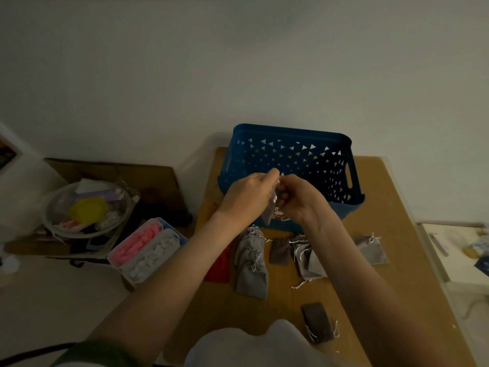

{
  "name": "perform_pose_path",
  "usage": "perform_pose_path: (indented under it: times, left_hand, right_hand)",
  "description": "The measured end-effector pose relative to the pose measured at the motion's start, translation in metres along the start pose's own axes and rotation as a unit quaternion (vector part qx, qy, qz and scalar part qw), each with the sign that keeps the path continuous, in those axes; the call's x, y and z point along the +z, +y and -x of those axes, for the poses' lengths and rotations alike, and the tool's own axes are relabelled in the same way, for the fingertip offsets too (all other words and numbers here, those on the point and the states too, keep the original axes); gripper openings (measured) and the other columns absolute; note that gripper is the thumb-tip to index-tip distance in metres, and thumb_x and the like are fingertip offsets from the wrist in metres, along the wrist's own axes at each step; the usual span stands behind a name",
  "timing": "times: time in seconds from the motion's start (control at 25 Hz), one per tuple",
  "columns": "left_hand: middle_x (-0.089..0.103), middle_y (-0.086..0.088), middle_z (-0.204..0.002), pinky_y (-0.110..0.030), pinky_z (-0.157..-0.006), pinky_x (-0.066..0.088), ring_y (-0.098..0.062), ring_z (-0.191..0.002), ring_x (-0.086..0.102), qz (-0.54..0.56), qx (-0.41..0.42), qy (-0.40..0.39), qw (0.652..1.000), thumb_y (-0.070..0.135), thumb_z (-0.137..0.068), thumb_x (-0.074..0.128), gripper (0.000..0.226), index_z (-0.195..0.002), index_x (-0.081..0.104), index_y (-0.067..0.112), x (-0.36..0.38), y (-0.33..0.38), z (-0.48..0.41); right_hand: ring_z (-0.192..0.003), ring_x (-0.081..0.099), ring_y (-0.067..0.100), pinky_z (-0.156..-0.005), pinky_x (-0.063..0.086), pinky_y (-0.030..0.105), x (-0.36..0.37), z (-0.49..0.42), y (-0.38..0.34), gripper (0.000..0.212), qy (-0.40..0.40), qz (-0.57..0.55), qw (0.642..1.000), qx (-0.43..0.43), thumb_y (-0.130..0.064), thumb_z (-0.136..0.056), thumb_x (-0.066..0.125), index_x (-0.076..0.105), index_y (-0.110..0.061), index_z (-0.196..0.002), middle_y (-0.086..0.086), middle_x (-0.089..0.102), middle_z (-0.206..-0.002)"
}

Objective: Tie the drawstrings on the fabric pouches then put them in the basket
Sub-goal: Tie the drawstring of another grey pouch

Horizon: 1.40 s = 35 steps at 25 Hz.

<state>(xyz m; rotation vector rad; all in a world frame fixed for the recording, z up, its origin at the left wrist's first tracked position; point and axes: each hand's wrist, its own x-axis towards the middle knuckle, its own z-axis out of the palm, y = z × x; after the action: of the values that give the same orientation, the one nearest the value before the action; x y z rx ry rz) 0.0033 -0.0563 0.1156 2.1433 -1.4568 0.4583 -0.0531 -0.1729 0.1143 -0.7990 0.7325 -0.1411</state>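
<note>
A blue plastic basket (312, 157) stands at the far end of the wooden table (391, 234). In front of its near wall, my left hand (246, 194) and my right hand (296, 197) meet and pinch the top of a small grey pouch (268, 213) that hangs between them. Its drawstring is mostly hidden by my fingers. Several grey pouches (251, 268) lie on the table below my hands. A darker pouch (317, 324) lies near the front edge, and a red pouch (221, 263) lies partly under my left forearm.
Left of the table, a clear box (148, 250) holds pink and white items. Behind it, a glass bowl (87, 207) of mixed objects sits on cardboard. A pale shelf (455, 250) stands at the right. White cloth (254, 348) covers the table's near edge.
</note>
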Motion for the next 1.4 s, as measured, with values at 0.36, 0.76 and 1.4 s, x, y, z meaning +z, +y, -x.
perform_pose_path:
  times: [0.36,0.76,1.4]
  left_hand:
    - [0.059,0.004,-0.067,-0.027,-0.056,0.042,-0.013,-0.063,0.056,0.159,-0.339,0.006,0.927,0.032,-0.095,0.053,0.022,-0.080,0.052,0.016,-0.001,-0.019,0.006]
    - [0.055,0.006,-0.052,-0.025,-0.056,0.044,-0.003,-0.048,0.052,0.296,-0.291,-0.135,0.900,0.032,-0.096,0.050,0.028,-0.070,0.053,0.021,-0.021,0.000,-0.010]
    - [0.060,0.002,-0.075,-0.012,-0.065,0.044,-0.003,-0.068,0.056,0.316,-0.239,0.048,0.917,0.013,-0.094,0.055,0.017,-0.110,0.063,0.013,-0.009,0.018,-0.019]
  right_hand:
    - [-0.037,0.022,0.007,-0.034,0.020,0.017,-0.036,-0.001,-0.017,0.029,-0.073,-0.075,0.991,-0.086,-0.018,-0.104,0.030,0.045,-0.012,-0.081,-0.006,0.029,-0.047]
    - [-0.068,0.054,0.005,-0.063,0.044,0.015,-0.025,0.019,-0.016,0.007,-0.175,0.389,0.877,-0.221,-0.012,-0.091,0.060,0.067,-0.010,-0.094,0.002,0.057,-0.075]
    - [-0.066,0.057,0.011,-0.065,0.049,0.020,-0.027,0.026,-0.032,0.005,-0.239,0.256,0.902,-0.253,-0.010,-0.086,0.059,0.059,-0.006,-0.089,0.001,0.062,-0.072]
